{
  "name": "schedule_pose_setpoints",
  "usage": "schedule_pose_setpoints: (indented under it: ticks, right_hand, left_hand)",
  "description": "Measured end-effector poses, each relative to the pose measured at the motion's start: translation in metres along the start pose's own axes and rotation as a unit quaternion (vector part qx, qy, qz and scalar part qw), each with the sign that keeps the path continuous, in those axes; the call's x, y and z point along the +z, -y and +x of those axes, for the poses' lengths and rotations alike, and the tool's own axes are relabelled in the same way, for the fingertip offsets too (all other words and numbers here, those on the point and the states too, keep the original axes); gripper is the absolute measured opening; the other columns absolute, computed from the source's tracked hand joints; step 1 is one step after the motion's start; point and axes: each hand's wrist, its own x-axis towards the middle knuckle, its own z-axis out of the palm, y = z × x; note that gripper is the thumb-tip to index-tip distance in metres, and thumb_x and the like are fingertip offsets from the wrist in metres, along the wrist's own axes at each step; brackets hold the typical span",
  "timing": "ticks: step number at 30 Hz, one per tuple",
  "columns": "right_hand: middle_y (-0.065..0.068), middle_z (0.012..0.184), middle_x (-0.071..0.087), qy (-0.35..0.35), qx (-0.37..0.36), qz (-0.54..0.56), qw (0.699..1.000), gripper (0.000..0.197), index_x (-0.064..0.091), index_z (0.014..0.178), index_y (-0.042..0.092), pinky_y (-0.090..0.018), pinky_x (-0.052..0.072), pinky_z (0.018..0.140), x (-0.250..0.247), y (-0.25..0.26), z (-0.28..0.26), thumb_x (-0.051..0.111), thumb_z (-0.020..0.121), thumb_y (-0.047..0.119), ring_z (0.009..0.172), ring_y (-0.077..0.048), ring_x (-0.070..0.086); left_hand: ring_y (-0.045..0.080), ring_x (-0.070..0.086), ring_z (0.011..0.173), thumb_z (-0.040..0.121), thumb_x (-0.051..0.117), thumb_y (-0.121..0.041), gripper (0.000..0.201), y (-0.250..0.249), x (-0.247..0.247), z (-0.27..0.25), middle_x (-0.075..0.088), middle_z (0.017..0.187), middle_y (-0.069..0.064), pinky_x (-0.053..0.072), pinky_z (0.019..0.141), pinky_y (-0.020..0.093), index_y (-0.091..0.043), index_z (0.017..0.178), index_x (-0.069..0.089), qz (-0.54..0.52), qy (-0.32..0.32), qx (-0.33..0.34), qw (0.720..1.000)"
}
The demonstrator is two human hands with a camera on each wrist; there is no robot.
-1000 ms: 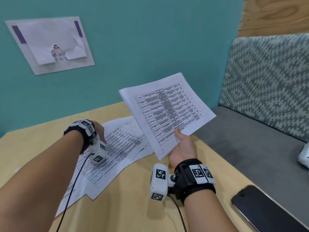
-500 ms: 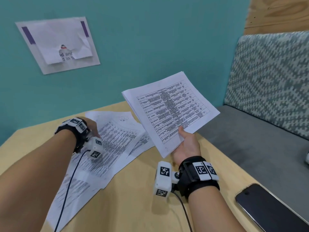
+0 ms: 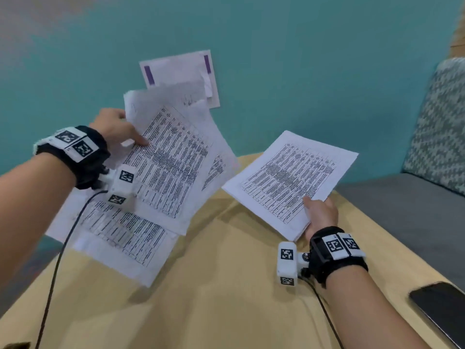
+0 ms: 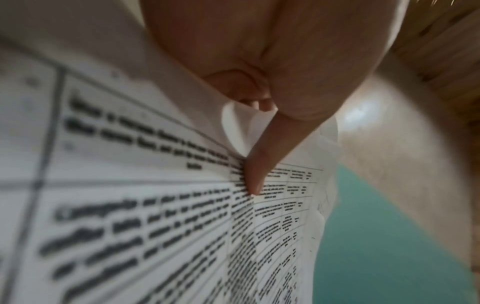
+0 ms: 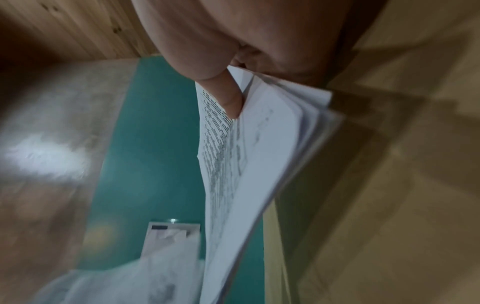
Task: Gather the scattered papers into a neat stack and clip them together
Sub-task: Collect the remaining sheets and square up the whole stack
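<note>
While loose sheets [image 3: 173, 157] are pinched by the left hand [image 3: 113, 127] and a stack [image 3: 289, 182] by the right hand [image 3: 320, 210], fanned pages could be dropped.

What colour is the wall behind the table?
Teal, a plain blue-green; the wall shows best in the head view.

head view's evenly lit, soft indoor light, w/ faint shadows under the papers [image 3: 161, 167] on the table [image 3: 226, 298]. you'll see motion blur on the left hand [image 3: 114, 127] & wall edges smeared, corners bent by the wide lens. left wrist view: near text way out of focus. right wrist view's dimmer, streaky, w/ a blown-out glare patch on the left.
</note>
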Motion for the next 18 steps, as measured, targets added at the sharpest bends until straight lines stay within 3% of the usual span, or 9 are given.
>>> schedule_pose_setpoints:
  ticks: [3,6,8,12,14,16,17,18]
  right_hand:
    - [-0.008,0.109,0.067,0.042,0.017,-0.015,0.999,0.022,0.06,0.112,0.018,-0.047,0.055,0.09,0.015,0.001,-0.018,0.056,0.098,0.0,0.097,-0.031,0.065]
    - [-0.009,0.106,0.067,0.097,0.037,-0.035,0.994,0.019,0.06,0.109,0.012,-0.053,0.053,0.094,0.035,-0.008,-0.038,0.056,0.098,-0.002,0.099,-0.032,0.065]
    - [-0.016,0.114,0.071,0.142,0.062,-0.035,0.987,0.028,0.061,0.123,0.005,-0.061,0.052,0.094,0.048,-0.019,-0.047,0.058,0.095,0.0,0.104,-0.038,0.068]
    - [-0.03,0.125,0.066,0.216,0.129,0.012,0.968,0.038,0.064,0.128,0.0,-0.069,0.046,0.097,0.058,-0.024,-0.069,0.056,0.091,0.004,0.114,-0.051,0.063]
    - [-0.03,0.124,0.066,0.246,0.128,0.02,0.961,0.045,0.068,0.123,-0.004,-0.067,0.045,0.101,0.06,-0.026,-0.074,0.065,0.079,0.008,0.114,-0.051,0.063]
    - [-0.032,0.126,0.065,0.257,0.12,-0.006,0.959,0.057,0.069,0.12,-0.007,-0.066,0.042,0.104,0.059,-0.029,-0.078,0.07,0.066,0.01,0.114,-0.052,0.063]
    - [-0.032,0.127,0.064,0.256,0.125,-0.001,0.959,0.055,0.068,0.121,-0.007,-0.066,0.042,0.104,0.059,-0.03,-0.078,0.066,0.069,0.009,0.115,-0.053,0.061]
    - [-0.031,0.128,0.064,0.248,0.134,0.005,0.959,0.05,0.068,0.123,-0.007,-0.065,0.044,0.103,0.059,-0.032,-0.076,0.062,0.075,0.008,0.117,-0.053,0.06]
  left_hand:
    - [0.033,0.06,0.112,0.065,0.09,-0.007,0.062,-0.002,-0.033,-0.009,0.067,0.122,0.011,0.05,0.096,0.04,-0.009,0.123,0.067,-0.071,-0.013,-0.002,0.997]
    - [0.034,0.062,0.111,0.05,0.089,-0.006,0.074,0.005,-0.035,-0.018,0.067,0.123,0.013,0.053,0.1,0.045,-0.01,0.121,0.067,-0.175,0.006,-0.05,0.983]
    - [0.036,0.062,0.111,0.038,0.093,-0.013,0.083,0.018,-0.021,-0.02,0.066,0.123,0.013,0.053,0.1,0.05,-0.011,0.117,0.067,-0.192,0.017,-0.083,0.978]
    - [0.039,0.063,0.117,0.05,0.095,-0.009,0.082,0.056,0.029,-0.021,0.066,0.128,0.016,0.054,0.093,0.043,-0.002,0.125,0.062,-0.231,0.028,-0.15,0.961]
    - [0.041,0.066,0.116,0.033,0.1,-0.015,0.098,0.079,0.057,-0.022,0.069,0.126,0.019,0.056,0.09,0.043,0.002,0.123,0.065,-0.27,0.052,-0.188,0.943]
    - [0.039,0.068,0.114,0.013,0.1,-0.019,0.116,0.097,0.075,-0.022,0.069,0.126,0.018,0.055,0.095,0.05,0.001,0.122,0.066,-0.317,0.081,-0.229,0.917]
    - [0.04,0.064,0.12,0.016,0.102,-0.024,0.123,0.097,0.078,-0.031,0.064,0.133,0.018,0.051,0.1,0.054,0.0,0.129,0.06,-0.336,0.095,-0.245,0.904]
    - [0.042,0.056,0.129,0.03,0.103,-0.031,0.124,0.091,0.078,-0.044,0.055,0.141,0.021,0.047,0.103,0.056,-0.002,0.138,0.051,-0.344,0.098,-0.248,0.9]
